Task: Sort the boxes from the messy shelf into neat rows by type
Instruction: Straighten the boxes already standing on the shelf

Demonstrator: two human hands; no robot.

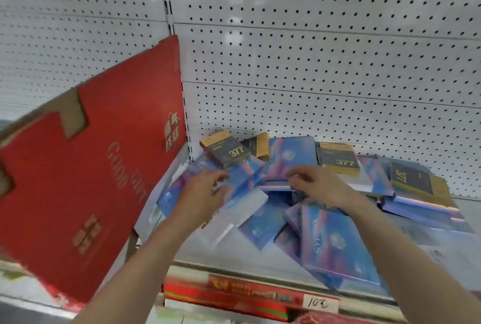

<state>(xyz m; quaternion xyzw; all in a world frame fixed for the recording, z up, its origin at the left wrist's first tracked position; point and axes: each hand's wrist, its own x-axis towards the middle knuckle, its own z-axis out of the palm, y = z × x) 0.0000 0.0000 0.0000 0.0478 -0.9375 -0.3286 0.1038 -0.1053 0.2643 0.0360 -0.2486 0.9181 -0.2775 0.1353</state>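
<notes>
The left hand (205, 188) lies with fingers spread and only lightly bent on a blue box (234, 180) at about nine o'clock in the heap, pressing on it more than closing round it, so its grip reads as open. The right hand (316, 184) has its fingers curled down at the near edge of another blue box (291, 159) toward the middle; whether that grip has really closed on the edge or merely rests there I cannot tell, since the frame is blurred. The boxes to be sorted lie jumbled on the white shelf (260, 258): blue ones overlapping at every angle, with black-and-gold boxes marked 377 (229, 152) scattered along the back from eleven to two o'clock, some lying on blue ones. A large red carton (78, 180) leans at nine o'clock against the pegboard (312, 50). The main risk, as I judge it, is that pulling a box from under the pile drags its neighbours, and the blue box (335, 245) at five o'clock, already near the front lip, could slide off. The 377 box resting on the blue one by the left hand may also tip if that box is lifted first.
</notes>
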